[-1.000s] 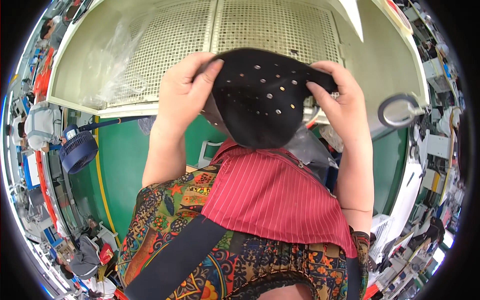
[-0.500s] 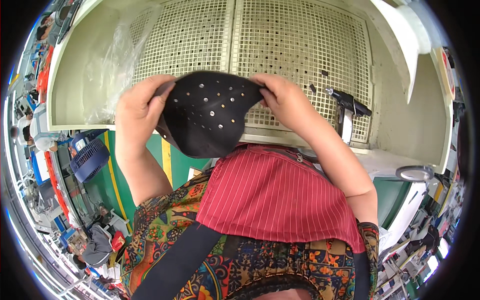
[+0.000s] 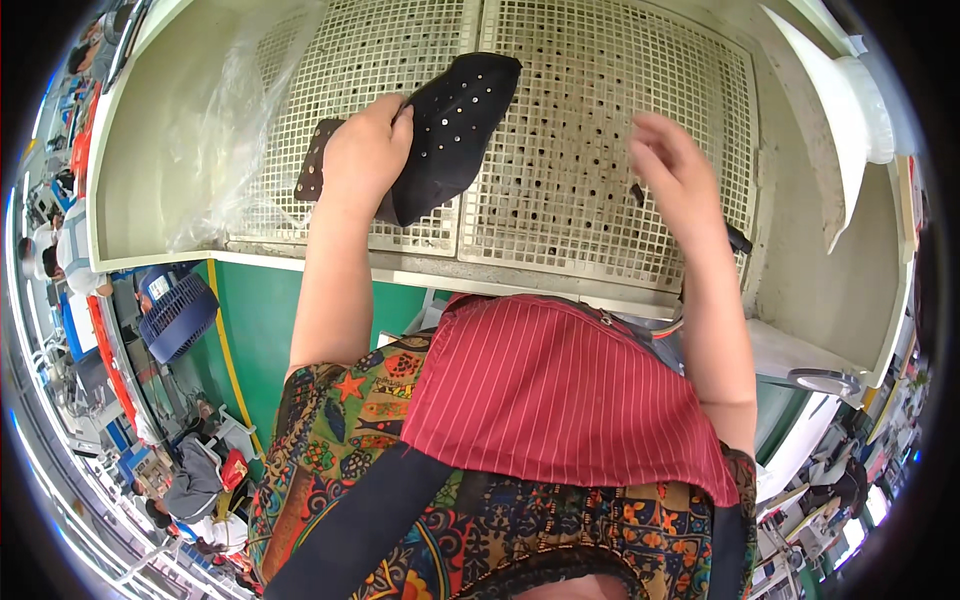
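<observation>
My left hand (image 3: 368,150) is closed around a black fabric piece (image 3: 455,125) dotted with small shiny studs, held above the grid surface (image 3: 560,200). A brownish studded part of it sticks out on the far side of that hand. My right hand (image 3: 675,170) is off the fabric, over the right side of the grid. Its fingers are loosely bent, slightly blurred, with nothing visible in them. Below it, a black hand tool (image 3: 739,240) is mostly hidden behind my right forearm. A small black bit (image 3: 637,194) lies on the grid beside my right hand.
Clear plastic film (image 3: 235,140) lies along the tray's left side. A white hood-like piece (image 3: 835,110) hangs over the right side, and a round ring-shaped thing (image 3: 825,381) is by the front right edge. A blue fan (image 3: 177,312) stands at the lower left.
My right hand has let go of the fabric and moved right, over the tool. My left hand has carried the fabric away from me, and the piece now hangs narrower and folded.
</observation>
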Motion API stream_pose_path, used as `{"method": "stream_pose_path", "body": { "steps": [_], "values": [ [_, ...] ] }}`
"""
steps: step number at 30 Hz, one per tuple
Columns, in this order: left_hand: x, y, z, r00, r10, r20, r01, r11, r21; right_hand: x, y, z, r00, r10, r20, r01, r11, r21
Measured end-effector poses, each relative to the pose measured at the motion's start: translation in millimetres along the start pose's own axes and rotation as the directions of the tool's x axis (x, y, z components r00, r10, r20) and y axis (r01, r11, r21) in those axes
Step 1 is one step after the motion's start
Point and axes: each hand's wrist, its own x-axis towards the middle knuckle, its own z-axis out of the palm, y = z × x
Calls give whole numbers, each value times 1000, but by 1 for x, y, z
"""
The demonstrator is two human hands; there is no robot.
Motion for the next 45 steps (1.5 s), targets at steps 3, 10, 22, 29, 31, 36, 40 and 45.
{"method": "stream_pose_path", "body": {
  "steps": [3,10,22,29,31,36,40,45],
  "values": [
    [5,-3,0,1000,-22,10,23,990,-136,-49,27,-40,979,39,-199,-99,949,-301],
    [33,-30,6,899,-365,241,437,748,-499,-126,77,-79,921,300,-249,-389,675,-627],
    [30,-26,-1,888,-331,319,460,636,-619,-80,40,-42,842,537,45,-450,656,606],
    [23,-25,-2,918,-205,340,389,639,-663,-29,-55,15,996,31,84,-39,995,94],
    [23,-26,-2,923,-181,341,370,663,-651,-18,-73,31,994,-50,95,57,996,-73],
    [18,-32,2,959,-91,269,247,732,-635,-26,-82,23,987,-25,158,60,974,-219],
    [17,-29,0,958,-94,272,256,714,-652,-31,-83,18,983,-74,168,110,969,-221],
    [14,-27,1,973,-69,221,195,760,-620,-27,-82,23,998,-35,51,49,953,-298]
  ]
}}
